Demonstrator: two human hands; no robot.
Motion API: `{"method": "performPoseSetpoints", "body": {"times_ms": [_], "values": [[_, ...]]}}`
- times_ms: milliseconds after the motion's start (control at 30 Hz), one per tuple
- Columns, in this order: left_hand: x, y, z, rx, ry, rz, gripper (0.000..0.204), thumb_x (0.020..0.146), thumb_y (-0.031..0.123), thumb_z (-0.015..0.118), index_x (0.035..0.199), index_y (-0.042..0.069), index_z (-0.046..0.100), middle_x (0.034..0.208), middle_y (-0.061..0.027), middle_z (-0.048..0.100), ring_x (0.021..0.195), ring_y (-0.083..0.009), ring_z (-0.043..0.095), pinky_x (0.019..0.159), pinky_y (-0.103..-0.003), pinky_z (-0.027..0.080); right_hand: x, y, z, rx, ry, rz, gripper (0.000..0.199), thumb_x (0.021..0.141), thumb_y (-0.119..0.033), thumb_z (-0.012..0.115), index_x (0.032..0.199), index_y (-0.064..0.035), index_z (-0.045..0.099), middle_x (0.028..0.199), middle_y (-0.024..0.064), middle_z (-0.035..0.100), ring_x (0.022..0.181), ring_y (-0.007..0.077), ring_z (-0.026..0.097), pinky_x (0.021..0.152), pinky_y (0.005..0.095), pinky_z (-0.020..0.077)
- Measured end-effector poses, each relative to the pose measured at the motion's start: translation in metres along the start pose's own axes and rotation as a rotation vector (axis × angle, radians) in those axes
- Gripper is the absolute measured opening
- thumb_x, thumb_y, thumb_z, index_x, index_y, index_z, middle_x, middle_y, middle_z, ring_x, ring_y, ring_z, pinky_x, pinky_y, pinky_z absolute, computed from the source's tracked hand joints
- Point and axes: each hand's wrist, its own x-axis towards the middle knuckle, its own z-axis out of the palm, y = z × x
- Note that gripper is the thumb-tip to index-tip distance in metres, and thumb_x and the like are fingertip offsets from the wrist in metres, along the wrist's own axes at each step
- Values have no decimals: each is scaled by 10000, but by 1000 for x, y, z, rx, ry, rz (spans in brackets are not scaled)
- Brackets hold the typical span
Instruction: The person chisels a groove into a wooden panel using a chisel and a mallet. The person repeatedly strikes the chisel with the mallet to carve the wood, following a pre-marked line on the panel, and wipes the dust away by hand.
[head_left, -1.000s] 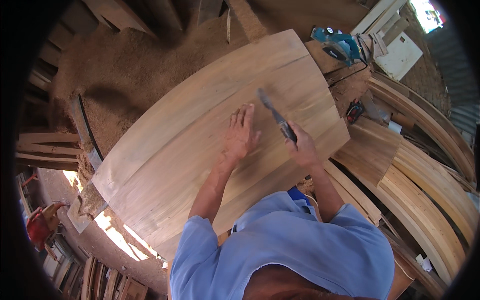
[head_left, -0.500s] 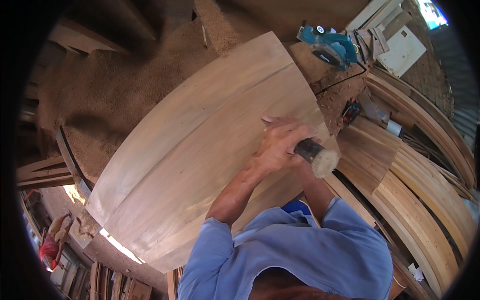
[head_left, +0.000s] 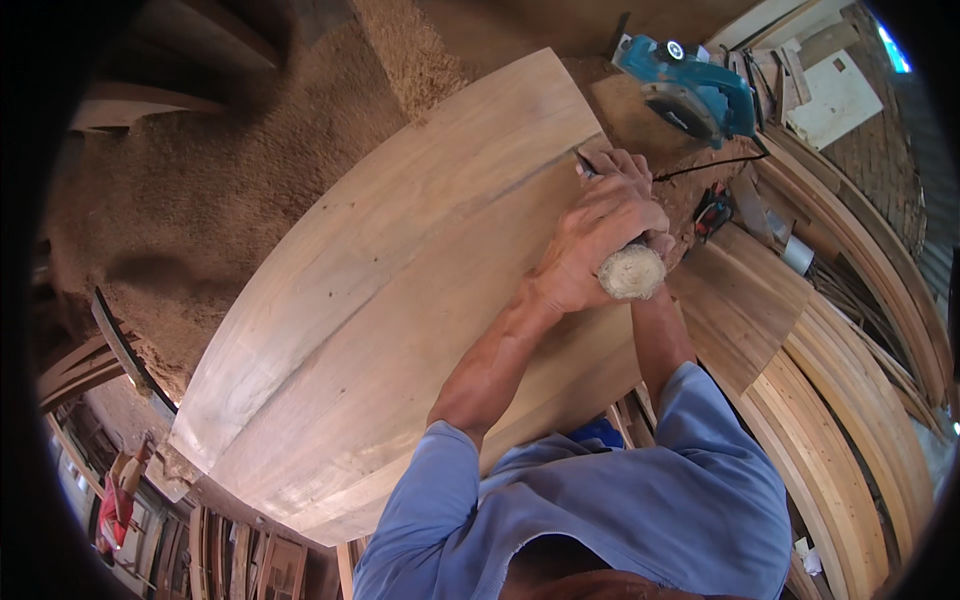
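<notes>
Both hands are closed around what looks like a chisel with a dark handle and a frayed, pale wooden end [head_left: 632,272] facing up toward me. My left hand [head_left: 597,240] wraps over the handle. My right hand [head_left: 658,238] closes on it from the other side and is mostly hidden behind the left hand and the frayed end. A short dark bit of the tool [head_left: 584,165] shows beyond the fingers, over a broad curved panel of joined wooden boards [head_left: 420,290]. A dark seam in the panel runs toward that tip.
A teal power planer [head_left: 690,90] with a black cable rests beyond the panel's far right corner. Curved timber lengths [head_left: 850,400] are stacked at right. Sawdust [head_left: 230,200] covers the ground at far left. A person in red [head_left: 117,505] is at lower left.
Both hands have moved away from my body with the tool, toward the panel's far right edge. The handle has tipped so its frayed end faces me more. My view has shifted slightly.
</notes>
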Motion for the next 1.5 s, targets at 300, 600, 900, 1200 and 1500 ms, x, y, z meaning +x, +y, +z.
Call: {"method": "performPoseSetpoints", "body": {"times_ms": [300, 600, 900, 1200, 1500], "values": [[-21, 18, -12, 21, 127, -67, 282, 680, 88, 806, 926, 68, 670, 786, -87, 603, 747, -274, 600, 687, -389, 467, -17, -29, 8, 117, -110, -201, 295, 886, -141, 705, 1166, -56, 671, 840, 101, 585, 811, 315, 573, 787, 447, 463], [6, -10, -3, 37, 46, 38, 293, 721, 103, 783, 983, 11, 690, 778, -73, 642, 721, -249, 617, 655, -369, 469, 10, -27, -11, 220, 37, 28, 205, 878, -220, 676, 1027, -84, 643, 870, 102, 609, 878, 323, 581, 756, 450, 473], [-1, 3, -9, 130, 68, 62, 334, 705, 177, 793, 975, 9, 690, 760, -46, 631, 732, -223, 612, 689, -349, 459, 5, -27, -2, 72, -53, -71, 240, 877, -176, 711, 1082, -55, 676, 926, 94, 634, 870, 309, 587, 830, 434, 483], [-10, 14, -12, 120, 220, -20, 330, 651, 215, 746, 935, 62, 677, 726, -34, 574, 679, -234, 575, 674, -378, 453, -12, -58, 5, 108, -86, -129, 378, 919, -275, 649, 1229, -64, 608, 1012, 131, 585, 956, 311, 553, 830, 420, 455], [-15, 11, -20, -60, 258, -89, 319, 644, 209, 737, 915, 49, 682, 731, -62, 568, 701, -250, 586, 685, -378, 464, -2, -68, -3, 273, -183, 122, 275, 938, -126, 651, 1203, -54, 651, 1065, 92, 671, 1063, 288, 613, 974, 406, 496]]}}
